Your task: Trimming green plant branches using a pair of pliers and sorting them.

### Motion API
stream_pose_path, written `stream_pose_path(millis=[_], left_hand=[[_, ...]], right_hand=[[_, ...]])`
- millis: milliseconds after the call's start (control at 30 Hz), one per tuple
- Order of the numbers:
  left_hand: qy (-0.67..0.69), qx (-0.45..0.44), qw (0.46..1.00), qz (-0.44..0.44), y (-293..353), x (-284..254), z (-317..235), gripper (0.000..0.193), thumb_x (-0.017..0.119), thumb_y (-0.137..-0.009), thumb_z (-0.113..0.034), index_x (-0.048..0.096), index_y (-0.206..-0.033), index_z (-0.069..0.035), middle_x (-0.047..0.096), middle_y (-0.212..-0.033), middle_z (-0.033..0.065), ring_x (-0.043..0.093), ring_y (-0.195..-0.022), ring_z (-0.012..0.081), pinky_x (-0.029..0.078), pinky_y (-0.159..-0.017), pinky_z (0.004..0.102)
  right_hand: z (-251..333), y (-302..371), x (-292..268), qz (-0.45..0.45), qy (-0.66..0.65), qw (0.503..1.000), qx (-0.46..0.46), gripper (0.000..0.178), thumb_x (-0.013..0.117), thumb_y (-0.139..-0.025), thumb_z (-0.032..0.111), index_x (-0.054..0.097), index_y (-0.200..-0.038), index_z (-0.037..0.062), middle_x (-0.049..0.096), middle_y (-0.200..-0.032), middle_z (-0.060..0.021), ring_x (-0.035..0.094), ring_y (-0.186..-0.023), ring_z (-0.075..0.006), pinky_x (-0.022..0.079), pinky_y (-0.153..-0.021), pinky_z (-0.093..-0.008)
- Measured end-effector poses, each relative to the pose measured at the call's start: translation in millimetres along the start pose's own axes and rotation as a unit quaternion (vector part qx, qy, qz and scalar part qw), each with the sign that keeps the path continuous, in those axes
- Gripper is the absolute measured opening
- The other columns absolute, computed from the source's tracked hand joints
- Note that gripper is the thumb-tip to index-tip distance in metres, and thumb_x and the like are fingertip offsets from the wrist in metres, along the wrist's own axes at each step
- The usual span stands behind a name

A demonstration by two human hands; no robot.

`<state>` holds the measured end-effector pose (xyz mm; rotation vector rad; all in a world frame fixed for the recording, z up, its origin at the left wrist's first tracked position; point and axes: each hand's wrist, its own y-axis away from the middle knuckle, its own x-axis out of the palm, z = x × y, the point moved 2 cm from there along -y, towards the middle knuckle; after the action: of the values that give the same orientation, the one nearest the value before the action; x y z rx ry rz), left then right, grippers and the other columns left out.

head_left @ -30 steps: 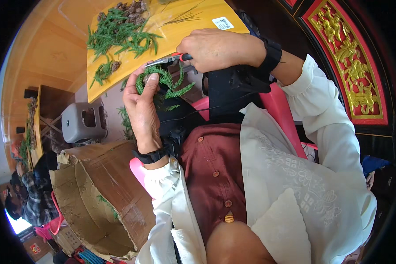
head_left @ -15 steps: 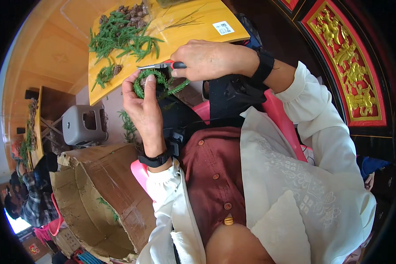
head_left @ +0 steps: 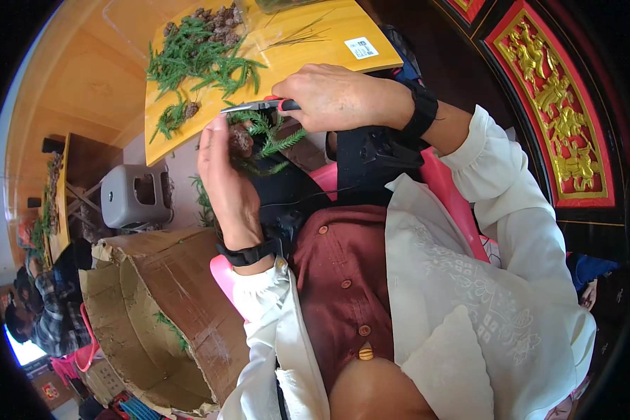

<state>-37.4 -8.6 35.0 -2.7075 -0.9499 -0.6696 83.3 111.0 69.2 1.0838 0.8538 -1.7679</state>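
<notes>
My right hand [head_left: 336,96] is closed round the red and black handles of needle-nose pliers [head_left: 248,106]. The metal jaws point left, their tip at the fingertips of my left hand [head_left: 225,185]. Those fingers are closed on a green artificial pine sprig [head_left: 281,143] with a brown pine cone [head_left: 241,140] at its middle. The sprig hangs just off the near edge of the yellow table [head_left: 210,115]. The left fingers partly hide where the jaw tip meets the work.
On the table lie a pile of green sprigs [head_left: 182,56], several pine cones [head_left: 224,21], a single sprig with a cone [head_left: 178,115] and thin wires [head_left: 297,35]. A cardboard box [head_left: 182,280] and grey stool [head_left: 134,196] stand at left. Another person [head_left: 63,308] sits far left.
My left hand has turned, so its thumb no longer lies across the front of the sprig and the pine cone shows more. The pliers stay near the fingertips.
</notes>
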Motion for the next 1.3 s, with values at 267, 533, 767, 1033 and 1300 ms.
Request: stream_pose_path(millis=[267,533,767,1033,1300], left_hand=[[0.056,-0.068,0.996,0.019,-1,-12,2,0.019,0.05,-0.09,-0.02,0.056,-0.097,-0.004,0.059,-0.078,0.0054,0.052,-0.063,0.0145,0.04,-0.06,0.0258],[0.222,-0.169,0.959,0.055,-1,-8,10,0.019,0.049,-0.089,-0.023,0.056,-0.094,-0.006,0.057,-0.076,0.0071,0.042,-0.054,0.017,0.035,-0.055,0.0289],[0.208,-0.137,0.964,0.087,-2,-12,22,0.014,0.052,-0.089,-0.019,0.056,-0.093,-0.006,0.056,-0.073,0.0055,0.044,-0.056,0.0135,0.034,-0.051,0.0251],[-0.012,0.006,0.997,-0.071,7,-3,16,0.013,0.057,-0.087,-0.019,0.058,-0.088,-0.006,0.051,-0.068,-0.0029,0.044,-0.058,0.0043,0.032,-0.051,0.0193],[-0.046,0.075,0.992,-0.089,3,-2,5,0.011,0.057,-0.087,-0.017,0.058,-0.084,-0.007,0.052,-0.069,-0.0038,0.044,-0.059,0.0026,0.033,-0.052,0.0176]], right_hand=[[8,4,-4,-0.004,0.017,1.0,-0.006,0.03,0.053,-0.065,0.002,0.059,-0.094,-0.0026,0.06,-0.079,-0.0253,0.058,-0.082,-0.0408,0.045,-0.072,-0.0463],[-4,1,-4,-0.003,0.0,0.999,-0.048,0.033,0.053,-0.066,-0.001,0.058,-0.099,0.0006,0.06,-0.081,-0.0235,0.057,-0.084,-0.0406,0.045,-0.073,-0.0456],[-13,2,3,0.029,-0.013,0.997,-0.064,0.024,0.056,-0.074,0.007,0.058,-0.097,0.0011,0.061,-0.082,-0.0226,0.057,-0.084,-0.0408,0.045,-0.074,-0.0449],[7,7,0,0.099,0.01,0.995,-0.003,0.026,0.054,-0.079,0.016,0.058,-0.092,-0.0058,0.061,-0.081,-0.025,0.059,-0.082,-0.0397,0.046,-0.075,-0.0444],[20,-3,-9,0.11,0.032,0.993,0.028,0.025,0.053,-0.076,0.012,0.059,-0.092,-0.0062,0.061,-0.079,-0.0248,0.06,-0.08,-0.0396,0.047,-0.075,-0.0447]])
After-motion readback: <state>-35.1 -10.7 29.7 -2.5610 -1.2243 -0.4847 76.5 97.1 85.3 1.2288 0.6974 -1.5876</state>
